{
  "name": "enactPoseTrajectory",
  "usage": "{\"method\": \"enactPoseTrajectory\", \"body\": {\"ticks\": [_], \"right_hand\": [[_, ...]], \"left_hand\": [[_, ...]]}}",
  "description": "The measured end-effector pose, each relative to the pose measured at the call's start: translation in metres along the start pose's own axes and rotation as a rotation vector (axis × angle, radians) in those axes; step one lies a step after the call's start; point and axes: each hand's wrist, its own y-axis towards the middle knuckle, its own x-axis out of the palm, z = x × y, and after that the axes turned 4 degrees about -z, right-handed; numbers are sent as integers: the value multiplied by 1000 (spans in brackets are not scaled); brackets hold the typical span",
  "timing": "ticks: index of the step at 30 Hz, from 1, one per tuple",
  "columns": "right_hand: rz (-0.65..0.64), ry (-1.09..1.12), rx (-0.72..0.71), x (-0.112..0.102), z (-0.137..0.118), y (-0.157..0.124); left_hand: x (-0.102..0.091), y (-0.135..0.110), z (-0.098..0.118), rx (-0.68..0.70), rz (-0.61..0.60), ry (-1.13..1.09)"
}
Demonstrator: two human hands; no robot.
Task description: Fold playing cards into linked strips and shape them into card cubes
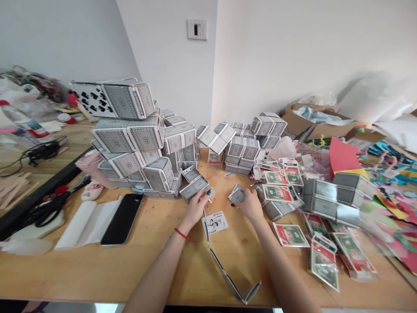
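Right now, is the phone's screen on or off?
Off, apparently: the phone lies face up on the table, left of the left hand, its screen all black.

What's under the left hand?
The left hand covers the near edge of a grey card block. A folded card strip runs out from beneath it toward the table edge; its start is hidden.

2 hands: left hand (195, 209), right hand (250, 205). 1 small card cube (237, 194) at right hand. 1 face-up card (215, 222) btwn them. 1 folded card strip (224, 269), near. 1 phone (122, 219) & 1 pr scissors (48, 208), left. 1 wall switch (196, 29), far. 1 cardboard box (301, 122), far right. Stacked card cubes (130, 139): dozens, no exact count.
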Motion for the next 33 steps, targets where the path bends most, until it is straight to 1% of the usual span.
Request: {"method": "enactPoseTrajectory", "body": {"ticks": [3,6,7,10,11,13,15,17,21,25,27,29,31,33], "right_hand": [[-1,82,-45,-5,-8,4],[-23,299,-76,-8,-20,4],[-48,404,-60,-7,-25,2],[-224,776,-22,-1,-39,-8],[-259,869,-28,2,-43,-11],[-292,959,-51,6,-48,-18],[-299,968,-78,7,-49,-22],[-302,953,-92,7,-48,-25],[-327,958,-88,6,-43,-26],[-351,972,-77,11,-40,-27],[-326,936,-75,14,-40,-28],[-277,849,-95,14,-40,-28],[-206,733,-148,12,-41,-28],[-148,672,-210,9,-43,-28]], "left_hand": [[-2,-1,3,-22,-24,-63],[-5,-3,9,-68,-100,-165],[-6,-4,11,-81,-120,-190],[-6,-5,15,-115,-112,-271],[-6,-4,15,-127,-92,-313],[-5,-3,14,-151,-45,-406],[-4,-1,13,-160,-9,-477],[-4,-1,12,-153,6,-499],[-4,-2,14,-159,46,-488],[-6,-4,16,-150,91,-474],[-6,-4,16,-151,97,-467],[-6,-3,15,-157,97,-467],[-5,-3,15,-161,92,-472],[-5,-3,14,-162,87,-479]]}}
